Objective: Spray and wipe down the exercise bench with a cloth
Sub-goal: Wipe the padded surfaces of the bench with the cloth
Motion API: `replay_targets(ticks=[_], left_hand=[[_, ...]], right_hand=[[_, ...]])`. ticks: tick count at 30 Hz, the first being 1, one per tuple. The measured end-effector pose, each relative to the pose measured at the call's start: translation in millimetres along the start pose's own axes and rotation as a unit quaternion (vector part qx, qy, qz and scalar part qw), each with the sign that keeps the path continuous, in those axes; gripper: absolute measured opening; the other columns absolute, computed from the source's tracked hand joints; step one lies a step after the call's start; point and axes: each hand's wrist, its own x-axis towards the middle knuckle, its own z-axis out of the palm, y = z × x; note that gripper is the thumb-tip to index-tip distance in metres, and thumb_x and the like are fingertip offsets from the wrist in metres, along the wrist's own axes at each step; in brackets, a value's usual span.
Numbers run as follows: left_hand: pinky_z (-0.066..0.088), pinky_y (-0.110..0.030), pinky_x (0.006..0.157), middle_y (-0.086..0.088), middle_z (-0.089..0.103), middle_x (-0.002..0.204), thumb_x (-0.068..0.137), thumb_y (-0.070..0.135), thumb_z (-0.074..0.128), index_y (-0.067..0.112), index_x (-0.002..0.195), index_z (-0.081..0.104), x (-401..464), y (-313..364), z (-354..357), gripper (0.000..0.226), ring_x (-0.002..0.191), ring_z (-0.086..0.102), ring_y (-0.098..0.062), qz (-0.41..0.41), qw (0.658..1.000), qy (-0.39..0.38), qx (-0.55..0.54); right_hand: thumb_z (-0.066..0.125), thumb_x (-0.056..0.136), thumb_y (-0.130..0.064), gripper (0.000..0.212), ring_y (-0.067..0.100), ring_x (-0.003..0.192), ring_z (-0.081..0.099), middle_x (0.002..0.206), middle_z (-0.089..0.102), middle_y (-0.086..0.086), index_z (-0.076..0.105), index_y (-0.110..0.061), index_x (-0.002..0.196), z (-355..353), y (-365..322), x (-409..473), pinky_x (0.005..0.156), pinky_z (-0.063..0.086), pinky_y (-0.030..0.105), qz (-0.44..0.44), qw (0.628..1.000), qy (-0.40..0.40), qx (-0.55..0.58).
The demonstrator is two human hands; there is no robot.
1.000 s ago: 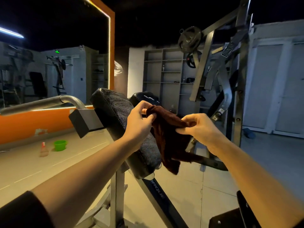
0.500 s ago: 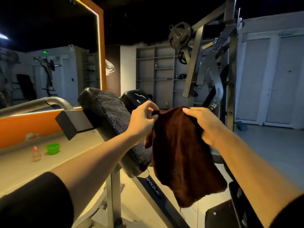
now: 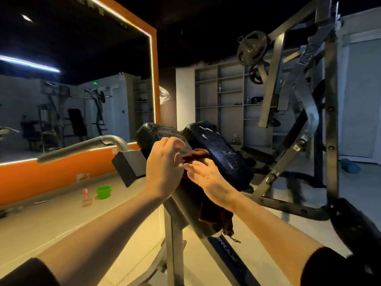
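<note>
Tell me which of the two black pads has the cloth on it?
The nearer, left pad, under both hands; the brown cloth drapes down it. The farther pad is bare.

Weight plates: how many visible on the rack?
2. A large weight plate sits high on the rack's slanted arm, upper right of centre. A smaller plate with a red hub hangs just below it. Others may be hidden behind the frame.

brown cloth (image 3: 214, 215) draped on black bench pad (image 3: 158, 133)
</note>
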Motion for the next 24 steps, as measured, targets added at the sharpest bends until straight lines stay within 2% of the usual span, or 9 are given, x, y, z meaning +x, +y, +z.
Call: replay_targets(ticks=[2, 4, 8, 12, 14, 16, 19, 21, 24], left_hand=[[0.039, -0.022, 0.082, -0.011, 0.065, 0.110, 0.085, -0.002, 0.063, 0.005, 0.104, 0.067, -5, -16, -7, 0.021, 0.103, 0.058, -0.026, 0.035, 0.998, -0.010, 0.051], [0.045, -0.027, 0.080, -0.013, 0.066, 0.108, 0.084, -0.002, 0.065, 0.004, 0.102, 0.068, -8, -32, -13, 0.019, 0.100, 0.062, -0.030, 0.099, 0.989, -0.042, 0.106], [0.043, -0.036, 0.099, -0.012, 0.066, 0.122, 0.090, 0.017, 0.057, 0.007, 0.118, 0.067, -7, -66, -20, 0.031, 0.116, 0.061, -0.029, 0.204, 0.955, -0.134, 0.171], [0.033, -0.040, 0.105, -0.016, 0.058, 0.133, 0.085, 0.015, 0.069, 0.004, 0.133, 0.055, -3, -83, -25, 0.051, 0.124, 0.055, -0.030, 0.246, 0.935, -0.149, 0.207], [0.030, -0.043, 0.106, -0.020, 0.053, 0.136, 0.082, 0.009, 0.073, -0.001, 0.136, 0.048, -1, -87, -28, 0.061, 0.127, 0.051, -0.033, 0.222, 0.947, -0.122, 0.196], [0.029, -0.043, 0.108, -0.020, 0.050, 0.139, 0.084, 0.012, 0.067, -0.003, 0.138, 0.045, 1, -92, -27, 0.060, 0.131, 0.046, -0.032, 0.228, 0.946, -0.105, 0.206], [0.034, -0.041, 0.112, -0.018, 0.048, 0.142, 0.094, 0.024, 0.051, 0.001, 0.140, 0.043, 1, -100, -21, 0.052, 0.135, 0.042, -0.028, 0.257, 0.925, -0.128, 0.250], [0.038, -0.041, 0.111, -0.017, 0.047, 0.143, 0.098, 0.029, 0.038, 0.002, 0.141, 0.042, 2, -103, -17, 0.051, 0.136, 0.041, -0.028, 0.251, 0.924, -0.133, 0.257], [0.032, -0.041, 0.113, -0.016, 0.047, 0.143, 0.099, 0.031, 0.031, 0.002, 0.141, 0.042, 1, -103, -14, 0.052, 0.136, 0.040, -0.027, 0.239, 0.933, -0.126, 0.240]], right_hand=[[0.030, 0.094, -0.054, 0.054, 0.015, 0.139, 0.022, 0.150, 0.030, -0.018, 0.023, -0.046, 0.147, 13, 21, -1, 0.119, 0.015, 0.041, -0.064, 0.984, -0.027, -0.166], [0.029, 0.092, -0.056, 0.055, 0.007, 0.144, 0.010, 0.155, 0.014, -0.027, 0.008, -0.052, 0.143, 14, 32, -4, 0.120, 0.011, 0.031, -0.091, 0.976, -0.019, -0.199], [0.032, 0.096, -0.048, 0.047, -0.020, 0.133, 0.009, 0.140, 0.011, -0.045, 0.013, -0.057, 0.138, 13, 42, -5, 0.106, 0.006, 0.003, -0.129, 0.982, -0.002, -0.137], [0.028, 0.099, -0.045, 0.043, -0.023, 0.130, 0.016, 0.140, 0.014, -0.046, 0.014, -0.056, 0.138, 18, 24, 18, 0.106, 0.012, 0.003, -0.160, 0.978, -0.031, -0.132], [0.029, 0.102, -0.035, 0.046, -0.013, 0.132, 0.027, 0.150, 0.028, -0.026, 0.024, -0.037, 0.148, 18, 18, 46, 0.109, 0.018, 0.011, -0.148, 0.980, -0.034, -0.130], [0.032, 0.105, -0.027, 0.045, 0.020, 0.137, 0.035, 0.148, 0.043, 0.007, 0.041, -0.008, 0.145, 11, 21, 74, 0.110, 0.019, 0.029, -0.093, 0.988, -0.011, -0.124], [0.039, 0.104, -0.013, 0.038, 0.031, 0.138, 0.035, 0.145, 0.044, 0.017, 0.045, 0.001, 0.139, 5, 39, 92, 0.113, 0.022, 0.035, -0.026, 0.992, 0.014, -0.126], [0.042, 0.104, -0.018, 0.038, 0.024, 0.136, 0.040, 0.144, 0.047, 0.010, 0.048, -0.005, 0.139, 6, 42, 86, 0.114, 0.026, 0.037, -0.017, 0.995, 0.048, -0.091], [0.043, 0.098, -0.036, 0.037, 0.006, 0.126, 0.048, 0.134, 0.056, -0.010, 0.054, -0.031, 0.133, 14, 27, 61, 0.111, 0.033, 0.029, -0.056, 0.997, 0.054, 0.018]])
